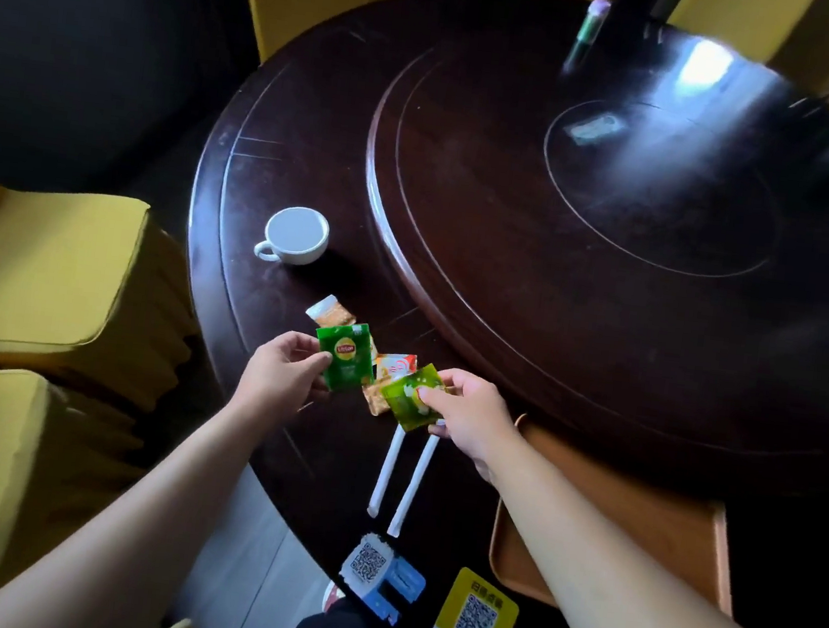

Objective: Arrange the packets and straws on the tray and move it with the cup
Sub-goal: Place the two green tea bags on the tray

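My left hand [281, 373] pinches a green tea packet [347, 357] just above the dark round table. My right hand [474, 408] holds a lighter yellow-green packet [408, 398]. Between and behind them lie an orange-and-white packet [396, 365], a tan packet [375, 401] and a beige packet [330, 310] on the table. Two white wrapped straws [387, 470] [414, 484] lie side by side below my right hand. An orange-brown tray [638, 509] sits under my right forearm at the table's near edge. A white cup [296, 235] stands upright, further back on the left.
A raised turntable [592, 231] fills the table's middle and right. A blue-white QR stand [385, 576] and a yellow QR sticker [476, 615] sit at the near edge. Yellow-covered chairs [45, 271] crowd the left side. A dark bottle [589, 29] stands at the far side.
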`<state>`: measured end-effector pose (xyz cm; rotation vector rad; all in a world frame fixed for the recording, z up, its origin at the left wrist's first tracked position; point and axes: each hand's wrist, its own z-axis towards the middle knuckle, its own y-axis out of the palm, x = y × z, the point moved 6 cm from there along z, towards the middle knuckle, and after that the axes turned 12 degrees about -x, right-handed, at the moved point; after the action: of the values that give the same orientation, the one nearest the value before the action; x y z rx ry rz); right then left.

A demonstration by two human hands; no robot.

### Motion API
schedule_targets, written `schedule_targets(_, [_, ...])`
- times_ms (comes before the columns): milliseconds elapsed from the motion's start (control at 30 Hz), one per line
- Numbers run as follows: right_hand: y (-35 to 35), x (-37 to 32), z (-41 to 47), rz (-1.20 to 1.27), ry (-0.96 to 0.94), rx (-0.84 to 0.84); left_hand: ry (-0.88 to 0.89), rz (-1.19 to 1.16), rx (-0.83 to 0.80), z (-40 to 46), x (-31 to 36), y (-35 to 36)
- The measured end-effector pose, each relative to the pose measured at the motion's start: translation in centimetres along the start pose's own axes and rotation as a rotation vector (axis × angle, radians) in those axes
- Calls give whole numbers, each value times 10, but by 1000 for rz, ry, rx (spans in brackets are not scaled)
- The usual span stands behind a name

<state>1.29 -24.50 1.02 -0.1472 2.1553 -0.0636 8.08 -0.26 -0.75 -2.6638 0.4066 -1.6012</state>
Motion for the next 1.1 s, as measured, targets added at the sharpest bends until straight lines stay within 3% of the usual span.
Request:
schedule_targets(167, [-46, 46, -39, 55, 98, 28, 6, 139, -208, -13, 9, 69])
schedule_targets(300, [-95, 81, -76, 27, 135, 175, -6, 225, -389, -22, 6, 134])
schedule_targets(467, [-159, 123, -111, -95, 230, 405, 15, 392, -475, -36, 4, 204])
schedule_targets(567, [-184, 134, -118, -166, 231, 422, 3, 461, -509, -44, 2, 235])
schedule_targets(867, [-213, 128, -99, -392, 129, 284, -83, 509, -421, -49, -8, 279])
schedule_targets(1100, [-221, 129, -103, -437, 22, 329, 42, 789, -266, -63, -2, 274])
